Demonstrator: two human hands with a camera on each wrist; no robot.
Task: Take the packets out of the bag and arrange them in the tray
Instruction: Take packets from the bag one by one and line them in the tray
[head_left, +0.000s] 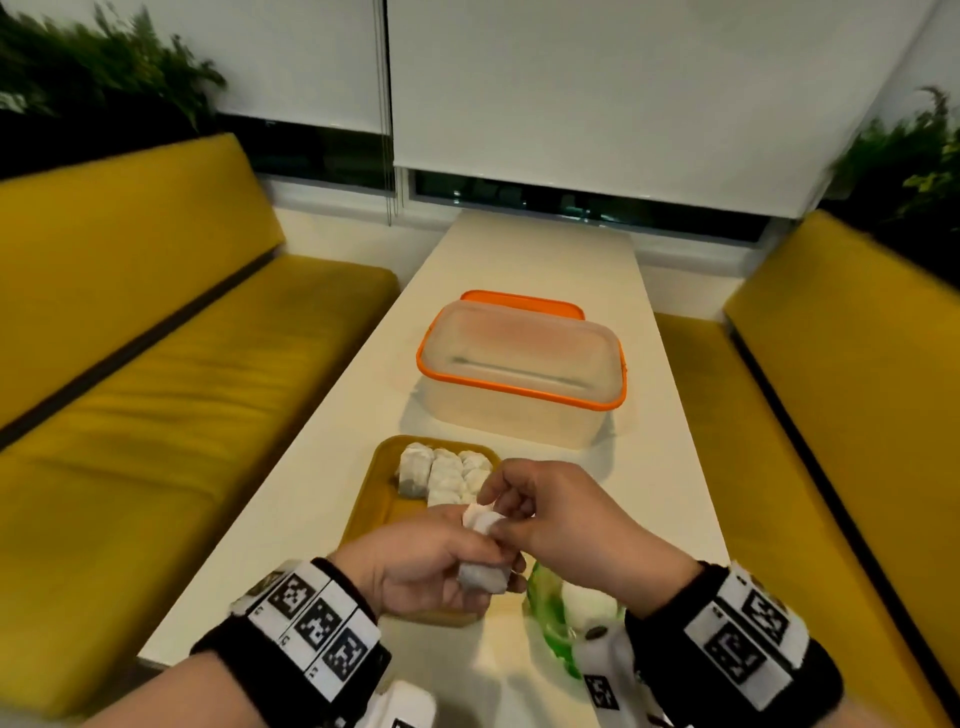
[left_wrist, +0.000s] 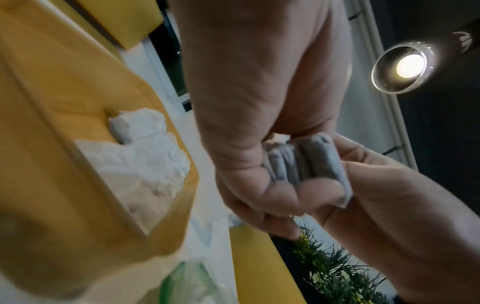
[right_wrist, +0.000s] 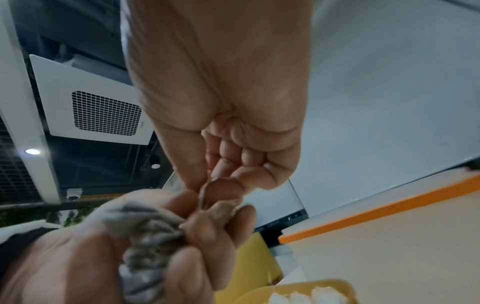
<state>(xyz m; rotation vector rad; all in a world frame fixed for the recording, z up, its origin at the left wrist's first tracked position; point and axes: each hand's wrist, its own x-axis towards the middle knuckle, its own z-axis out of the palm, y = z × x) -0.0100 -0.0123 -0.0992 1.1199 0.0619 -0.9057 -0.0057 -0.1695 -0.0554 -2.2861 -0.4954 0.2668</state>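
My left hand (head_left: 441, 561) grips a bunch of small white packets (head_left: 482, 574) above the near end of the yellow tray (head_left: 374, 506). My right hand (head_left: 524, 512) pinches the top edge of one packet (head_left: 480, 519) in that bunch with thumb and forefinger. The left wrist view shows the packets (left_wrist: 303, 162) as grey rolls side by side in my left hand's curled fingers (left_wrist: 275, 197). Several white packets (head_left: 441, 475) lie in a row at the tray's far end. The green-tinted clear bag (head_left: 566, 613) lies on the table under my right wrist, with white contents inside.
A clear plastic box with an orange rim (head_left: 519, 379) stands beyond the tray, its orange lid (head_left: 519, 301) behind it. The narrow white table (head_left: 675, 493) runs between two yellow benches (head_left: 156, 389). Plants sit behind both bench backs.
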